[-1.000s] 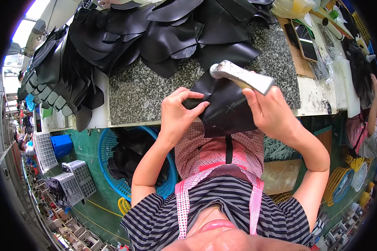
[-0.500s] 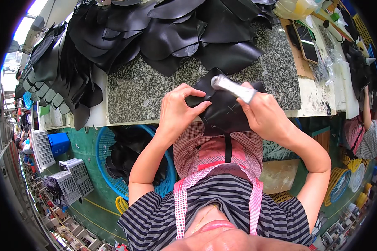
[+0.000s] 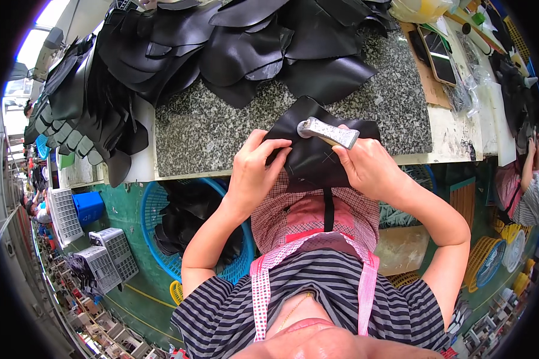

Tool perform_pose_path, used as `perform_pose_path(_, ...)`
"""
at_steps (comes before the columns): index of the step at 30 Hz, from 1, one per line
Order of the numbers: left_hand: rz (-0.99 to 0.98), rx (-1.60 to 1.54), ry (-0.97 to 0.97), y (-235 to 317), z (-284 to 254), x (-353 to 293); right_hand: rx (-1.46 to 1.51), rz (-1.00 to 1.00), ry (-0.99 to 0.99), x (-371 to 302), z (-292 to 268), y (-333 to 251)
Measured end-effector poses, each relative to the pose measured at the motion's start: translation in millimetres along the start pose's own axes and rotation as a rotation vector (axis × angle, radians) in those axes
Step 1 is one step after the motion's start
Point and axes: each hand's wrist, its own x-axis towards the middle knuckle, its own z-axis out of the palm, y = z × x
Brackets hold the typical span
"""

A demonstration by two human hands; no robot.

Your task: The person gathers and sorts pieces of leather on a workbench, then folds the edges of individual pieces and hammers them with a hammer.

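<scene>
A black leather piece (image 3: pixel 311 154) lies at the near edge of the granite slab, partly hanging over it, with a pale cross mark on its surface. My left hand (image 3: pixel 257 170) pinches the left edge of this piece between thumb and fingers. In my right hand (image 3: pixel 368 166) is a metal hammer (image 3: pixel 332 131); its round face is at the leather's middle, a little right of my left fingertips. Most of the hammer's handle is hidden by its head and my right hand. I cannot tell whether the face touches the leather.
Overlapping black leather pieces (image 3: pixel 245 51) cover the far side of the granite slab (image 3: pixel 191 137). More hang at the left. A phone (image 3: pixel 440 63) lies at the right. Below the bench, a blue basket (image 3: pixel 148 218) holds black pieces. Another person's arm (image 3: pixel 528 158) shows at far right.
The blurred hammer head has come slightly nearer to me and now shows sharply over the leather. My left fingers have drawn closer together at the leather's edge.
</scene>
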Motion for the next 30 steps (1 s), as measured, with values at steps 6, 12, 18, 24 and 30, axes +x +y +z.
perform_pose_path(6,-0.119,0.041,-0.107,7,-9,9,0.027,0.043,-0.057,8,-17,-9)
perform_pose_path(12,-0.134,0.006,-0.137,5,-15,13,0.044,-0.06,0.141,14,-33,-28)
perform_pose_path(18,-0.067,-0.001,-0.155,3,-13,15,-0.075,0.027,-0.06,15,-33,-26)
perform_pose_path(24,-0.107,-0.007,-0.173,4,-14,17,-0.053,0.017,-0.161,9,-18,-27)
perform_pose_path(30,-0.114,0.058,0.015,8,-9,-11,0.016,-0.043,0.114,4,-30,-28)
